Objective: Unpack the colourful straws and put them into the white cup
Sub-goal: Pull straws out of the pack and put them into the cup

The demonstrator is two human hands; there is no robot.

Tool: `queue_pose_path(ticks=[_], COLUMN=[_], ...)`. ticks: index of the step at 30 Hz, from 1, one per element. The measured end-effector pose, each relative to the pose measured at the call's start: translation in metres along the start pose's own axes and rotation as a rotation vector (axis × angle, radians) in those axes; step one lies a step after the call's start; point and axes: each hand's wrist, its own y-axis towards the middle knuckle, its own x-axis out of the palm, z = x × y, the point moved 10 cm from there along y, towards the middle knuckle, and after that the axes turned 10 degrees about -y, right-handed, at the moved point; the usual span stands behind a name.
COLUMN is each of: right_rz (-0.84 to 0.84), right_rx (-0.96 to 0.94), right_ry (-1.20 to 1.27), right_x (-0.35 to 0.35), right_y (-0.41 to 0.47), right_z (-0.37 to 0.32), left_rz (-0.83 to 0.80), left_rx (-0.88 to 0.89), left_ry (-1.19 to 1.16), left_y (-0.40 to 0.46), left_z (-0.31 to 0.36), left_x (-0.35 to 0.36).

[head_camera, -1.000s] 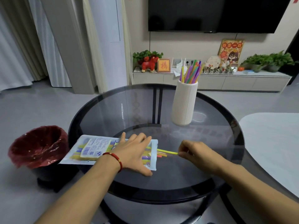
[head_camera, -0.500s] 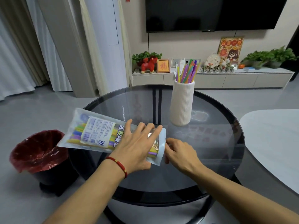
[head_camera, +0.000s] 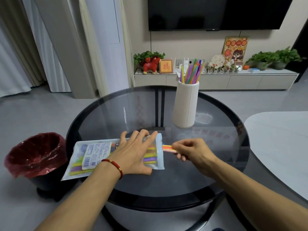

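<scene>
A clear straw packet (head_camera: 93,157) with a printed label lies flat at the near left of the round glass table (head_camera: 216,164). My left hand (head_camera: 135,154) presses flat on its open right end. My right hand (head_camera: 191,150) pinches a few yellow and pink straws (head_camera: 167,148) that stick out of the packet's mouth. The white ribbed cup (head_camera: 185,105) stands upright further back on the table, with several colourful straws (head_camera: 191,72) standing in it.
A bin lined with a red bag (head_camera: 35,155) stands on the floor left of the table. A pale table (head_camera: 280,140) edge lies at the right. A low TV cabinet (head_camera: 216,79) with plants and ornaments runs along the far wall.
The packet has come down from a tilted, lifted position to lie flat on the table. My right hand has drawn a few straws partly out of its open end.
</scene>
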Motion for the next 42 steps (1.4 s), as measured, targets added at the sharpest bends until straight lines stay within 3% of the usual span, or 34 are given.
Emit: queue_pose_path(ticks=[8,14,23,30,33,37,42], right_rz=[0.016,0.027,0.151,0.151,0.177,0.145,0.072], right_rx=[0.065,0.033,-0.069,-0.075,-0.144,-0.247,-0.302], right_ry=[0.145,0.001,-0.142,-0.092,-0.162,-0.283,-0.096], right_x=[-0.009,0.026,-0.015,-0.065,-0.084,-0.083,-0.090], right_y=[-0.002,0.002,0.002,-0.004,-0.017,-0.033,-0.042], right_z=[0.015,0.014,0.000,-0.004,-0.022,-0.051,-0.065], left_rz=[0.006,0.017,0.033,-0.137,-0.207,-0.093,0.000], left_rx=[0.044,0.098,0.031,-0.196,-0.203,-0.092,-0.117], left_ry=[-0.023,0.013,0.012,0.021,-0.081,-0.324,-0.262], left_y=[0.007,0.011,0.013,0.003,-0.002,0.010,0.033], left_z=[0.016,0.039,0.012,-0.037,-0.036,0.008,0.027], left_x=[0.000,0.000,-0.003,0.012,0.020,0.017,0.022])
